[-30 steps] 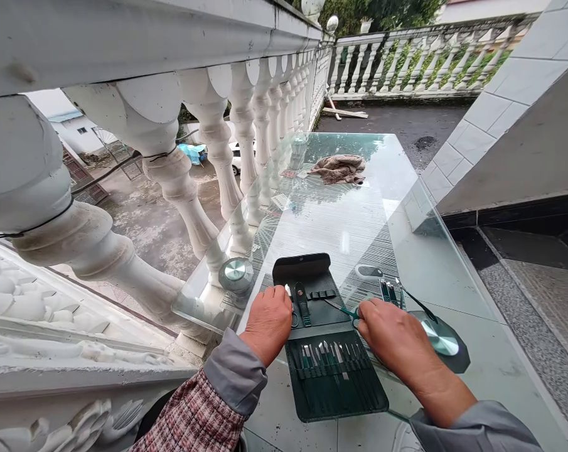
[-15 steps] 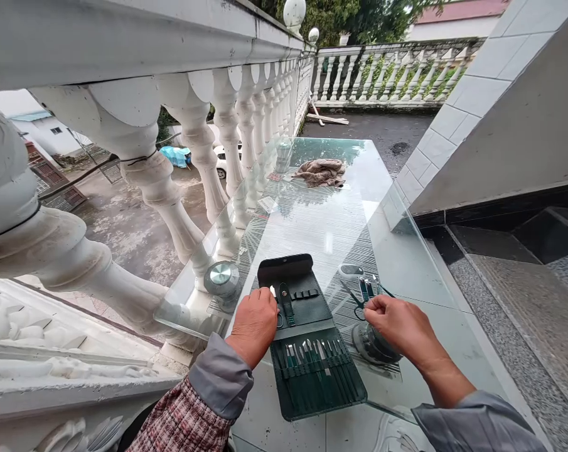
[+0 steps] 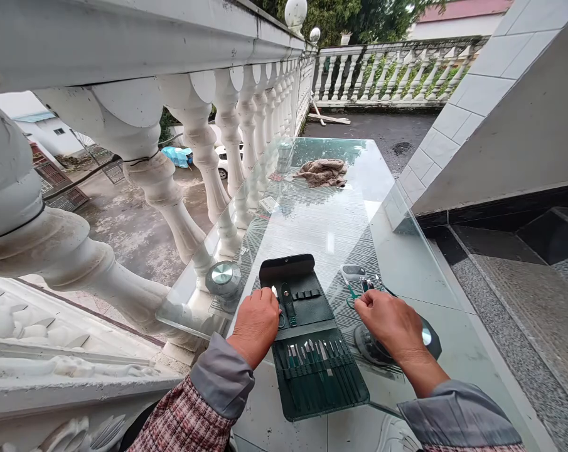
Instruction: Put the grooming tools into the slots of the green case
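Note:
A dark green manicure case (image 3: 302, 333) lies unfolded on the glass table, with several slim metal tools (image 3: 319, 358) in its lower slots. My left hand (image 3: 257, 326) is closed at the case's left edge, its thumb hidden. A metal ring and a pale tip show beside its fingers, against the upper panel. My right hand (image 3: 394, 323) pinches the handle of green-handled scissors (image 3: 352, 295), right of the case. Close to its fingertips are nail clippers (image 3: 367, 284) and a grey-and-white oval tool (image 3: 353, 270).
A crumpled brown cloth (image 3: 322, 172) lies toward the far end of the glass table (image 3: 307, 232). Round metal-capped supports (image 3: 223, 279) show at the tabletop. A white balustrade (image 3: 189, 138) runs along the left; stone steps (image 3: 523, 295) are on the right.
My right hand has shifted left from beside the nail clippers to the scissors, whose handle it now pinches. My left hand and the case have stayed in place.

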`<act>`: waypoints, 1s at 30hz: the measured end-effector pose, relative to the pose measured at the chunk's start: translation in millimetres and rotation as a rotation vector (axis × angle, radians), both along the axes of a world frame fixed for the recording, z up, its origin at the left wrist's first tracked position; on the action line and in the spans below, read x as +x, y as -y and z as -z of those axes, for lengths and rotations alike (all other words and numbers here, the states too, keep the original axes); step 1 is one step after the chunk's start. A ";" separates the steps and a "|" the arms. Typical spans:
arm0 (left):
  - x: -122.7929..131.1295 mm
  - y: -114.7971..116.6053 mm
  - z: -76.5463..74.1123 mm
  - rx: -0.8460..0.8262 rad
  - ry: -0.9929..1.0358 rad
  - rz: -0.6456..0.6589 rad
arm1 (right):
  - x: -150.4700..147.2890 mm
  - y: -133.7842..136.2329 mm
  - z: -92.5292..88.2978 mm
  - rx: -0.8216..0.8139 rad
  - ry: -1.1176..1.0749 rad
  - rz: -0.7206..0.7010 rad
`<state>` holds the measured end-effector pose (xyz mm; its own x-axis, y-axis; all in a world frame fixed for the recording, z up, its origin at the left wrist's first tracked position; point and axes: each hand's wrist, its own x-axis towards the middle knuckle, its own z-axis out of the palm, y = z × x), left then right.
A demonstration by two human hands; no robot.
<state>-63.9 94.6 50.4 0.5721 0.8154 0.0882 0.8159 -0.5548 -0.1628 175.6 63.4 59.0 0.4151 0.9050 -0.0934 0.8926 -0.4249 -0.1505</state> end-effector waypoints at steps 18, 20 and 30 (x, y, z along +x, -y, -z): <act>-6.3 -4.1 -7.4 -0.040 -0.031 -0.034 | 5.3 4.1 24.2 0.234 0.215 -0.253; -6.3 -3.8 -7.8 -0.044 -0.034 -0.039 | 4.5 4.4 23.1 0.279 0.219 -0.257; -3.6 -1.8 -8.6 -0.072 -0.046 -0.024 | -68.4 16.6 16.8 0.457 -0.100 -0.606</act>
<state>-67.5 96.4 59.1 0.5547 0.8320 0.0026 0.8215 -0.5471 -0.1606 107.1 46.8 42.2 -0.1572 0.9293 0.3341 0.9225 0.2589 -0.2862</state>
